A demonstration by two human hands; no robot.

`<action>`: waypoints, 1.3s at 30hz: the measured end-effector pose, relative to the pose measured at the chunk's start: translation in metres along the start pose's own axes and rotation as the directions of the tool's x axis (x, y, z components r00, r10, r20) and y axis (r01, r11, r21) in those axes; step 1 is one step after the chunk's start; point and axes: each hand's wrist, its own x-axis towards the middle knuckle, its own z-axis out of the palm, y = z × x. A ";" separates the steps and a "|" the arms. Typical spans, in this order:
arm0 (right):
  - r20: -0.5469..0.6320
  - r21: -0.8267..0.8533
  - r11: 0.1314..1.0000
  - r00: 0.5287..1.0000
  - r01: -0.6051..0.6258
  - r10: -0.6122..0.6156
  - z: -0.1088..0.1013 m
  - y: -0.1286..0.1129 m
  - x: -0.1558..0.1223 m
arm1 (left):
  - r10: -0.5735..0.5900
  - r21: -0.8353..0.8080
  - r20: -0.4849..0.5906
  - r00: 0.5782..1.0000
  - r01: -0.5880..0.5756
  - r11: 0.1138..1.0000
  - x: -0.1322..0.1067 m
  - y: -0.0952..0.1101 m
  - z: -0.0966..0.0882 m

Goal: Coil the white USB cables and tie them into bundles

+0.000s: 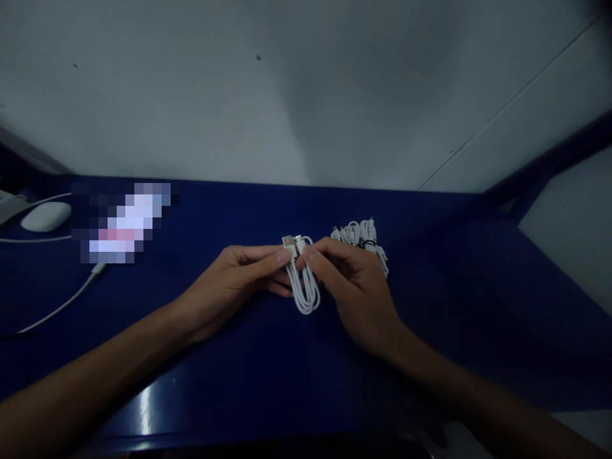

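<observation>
A coiled white USB cable (303,288) hangs between my two hands above the dark blue table (248,376). My left hand (234,280) pinches the cable near its two plugs from the left. From the right, my right hand (354,287) pinches the same spot with thumb and forefinger. The cable's loops dangle below my fingers. Behind my right hand lies a pile of white cables (361,239) on the table.
A white mouse (45,217) sits at the far left by a pixelated object (122,223), from which a white cord (62,305) trails toward the front left. A grey wall (287,95) rises behind the table.
</observation>
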 end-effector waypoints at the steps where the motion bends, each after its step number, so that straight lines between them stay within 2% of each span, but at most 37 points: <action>1: -0.003 -0.001 1.000 1.000 0.002 -0.002 0.000 0.000 0.000 | -0.001 -0.001 0.002 1.000 0.001 1.000 0.000 0.000 0.000; 39: 0.012 0.030 0.999 0.999 -0.030 0.030 0.000 -0.001 0.000 | -0.010 0.001 -0.012 1.000 0.010 1.000 0.000 0.002 0.001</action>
